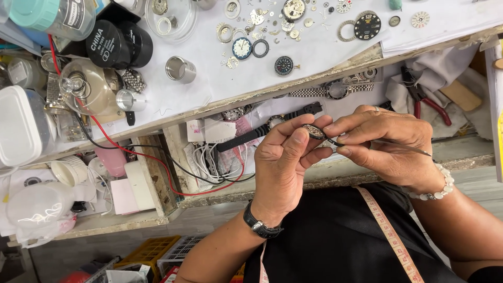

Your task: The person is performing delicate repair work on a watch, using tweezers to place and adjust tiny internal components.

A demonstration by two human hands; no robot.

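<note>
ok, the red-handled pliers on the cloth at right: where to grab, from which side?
Probably by the two red handles, which splay toward the lower right with bare cloth around them. Come from above on that side. The dark jaw end of the pliers points up-left under the bench edge, so it is crowded.

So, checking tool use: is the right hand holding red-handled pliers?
No, the right hand holds thin tweezers; the red-handled pliers lie on the bench.

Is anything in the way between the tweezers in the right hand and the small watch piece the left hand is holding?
Nothing visible: the tweezers in the right hand already meet the watch piece pinched in the left hand.
</note>
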